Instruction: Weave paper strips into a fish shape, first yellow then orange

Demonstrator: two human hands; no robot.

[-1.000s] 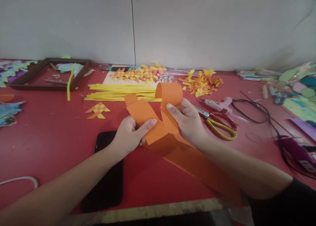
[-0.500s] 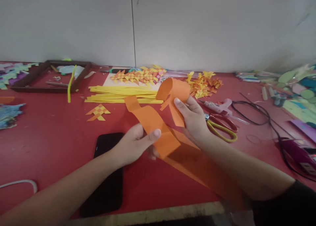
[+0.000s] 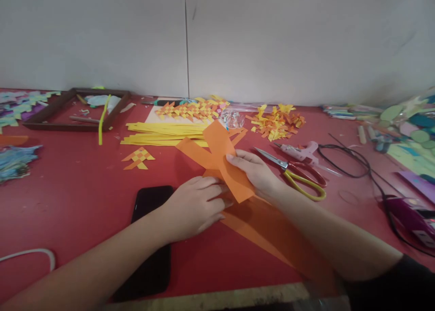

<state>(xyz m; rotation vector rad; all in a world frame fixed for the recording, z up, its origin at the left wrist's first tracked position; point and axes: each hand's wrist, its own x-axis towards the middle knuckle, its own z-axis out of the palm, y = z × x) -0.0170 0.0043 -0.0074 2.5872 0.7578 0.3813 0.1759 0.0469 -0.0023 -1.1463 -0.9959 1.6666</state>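
Observation:
My right hand [image 3: 254, 173] pinches a wide orange paper strip [image 3: 226, 155], its thumb lying on top and the strip slanting up to the left. A second orange strip [image 3: 192, 152] crosses behind it. Curled against the lower part of the orange paper is my left hand [image 3: 200, 207], back up, with some fingertips hidden by the strip. Beneath both hands a longer orange sheet [image 3: 272, 229] reaches toward the table's front edge under my right forearm. Scissors [image 3: 288, 168] with red and yellow handles lie just right of my right hand.
Behind the hands are yellow paper strips [image 3: 163, 134], a woven paper fish [image 3: 139, 158] and orange-yellow scraps [image 3: 277, 123]. A black phone [image 3: 152, 261] lies under my left forearm. A glue gun [image 3: 301, 151], a black cable [image 3: 369, 166] and a brown frame [image 3: 57, 126] are also on the red table.
The curled orange strip in my right hand now lies flatter and slants up to the left. My left hand has turned back up, its thumb off the top of the paper.

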